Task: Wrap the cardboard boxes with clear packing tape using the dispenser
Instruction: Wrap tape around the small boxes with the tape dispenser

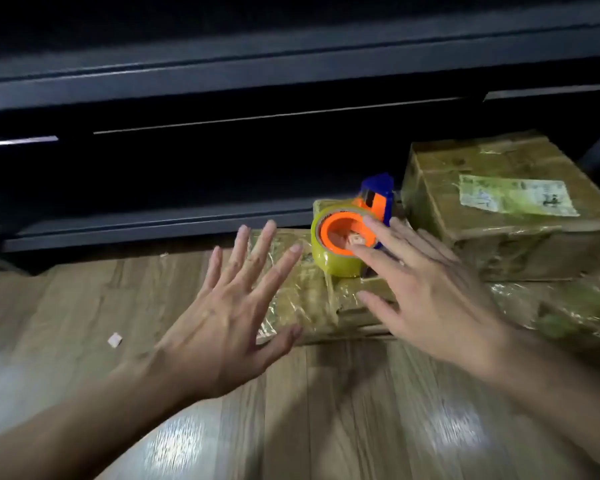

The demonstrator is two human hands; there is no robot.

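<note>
Two splayed empty hands: left hand [222, 327] beside, right hand [437, 303] over dispenser [347, 237] on box [309, 303].

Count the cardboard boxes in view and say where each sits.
3. A flat tape-wrapped cardboard box lies centre, under the orange-and-blue tape dispenser; a taller labelled box stands back right; a third low box lies far right, partly behind the right hand. More may be hidden.

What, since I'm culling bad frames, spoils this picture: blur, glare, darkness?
Head view: dark shelving underexposed, its edges bowed by the wide lens; white glare patches on the wooden floor; left hand and right hand slightly smeared; tape dispenser clear.
</note>
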